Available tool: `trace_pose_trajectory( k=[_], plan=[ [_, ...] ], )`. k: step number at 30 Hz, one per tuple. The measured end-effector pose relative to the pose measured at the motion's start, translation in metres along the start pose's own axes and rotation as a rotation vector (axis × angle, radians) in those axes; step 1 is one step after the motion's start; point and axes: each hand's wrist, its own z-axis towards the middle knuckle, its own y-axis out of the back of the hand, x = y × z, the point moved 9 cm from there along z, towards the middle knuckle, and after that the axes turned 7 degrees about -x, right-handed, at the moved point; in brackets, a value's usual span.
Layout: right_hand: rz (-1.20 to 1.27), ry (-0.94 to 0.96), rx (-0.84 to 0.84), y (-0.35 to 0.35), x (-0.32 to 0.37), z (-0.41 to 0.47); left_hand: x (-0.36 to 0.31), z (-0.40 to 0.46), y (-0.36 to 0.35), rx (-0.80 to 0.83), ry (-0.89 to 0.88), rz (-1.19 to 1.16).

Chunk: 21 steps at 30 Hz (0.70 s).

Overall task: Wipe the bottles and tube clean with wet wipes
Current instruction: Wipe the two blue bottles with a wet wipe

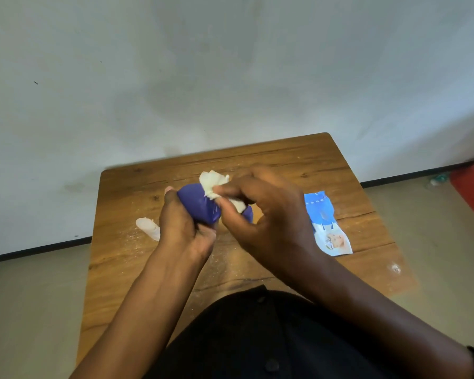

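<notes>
Purple plastic bottle (200,206) held above the surface (285,165), mid-air betw. both hands. Left hand (186,231) grip clamped round its lower body; right hand (260,214) grip pinches a wet wipe (212,183) against its upper side. Looks light, smooth; prob. slippery once damp, so best to hold the wide body firm, not the neck. Cap end hidden by fingers, can't tell. White bottle or tube (148,228) lies left on surface, partly behind my wrist. Blue wipes pack (323,222) flat to the right.
</notes>
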Motion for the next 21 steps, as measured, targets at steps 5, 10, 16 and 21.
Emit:
trace_pose_trajectory(
  k=[5, 10, 16, 21],
  plan=[
    [0.013, 0.076, 0.206, -0.015, 0.006, -0.014, 0.000, -0.001, -0.005, -0.010, 0.071, -0.020],
    [0.024, -0.018, 0.047, 0.001, -0.004, 0.000, -0.005, 0.009, -0.005, 0.020, -0.034, -0.019],
    [0.014, 0.007, 0.147, -0.010, 0.006, -0.016, -0.008, 0.015, 0.003, -0.030, -0.005, -0.054],
    [-0.032, -0.004, -0.003, 0.003, 0.002, 0.000, -0.011, 0.016, 0.002, 0.016, -0.079, -0.022]
  ],
)
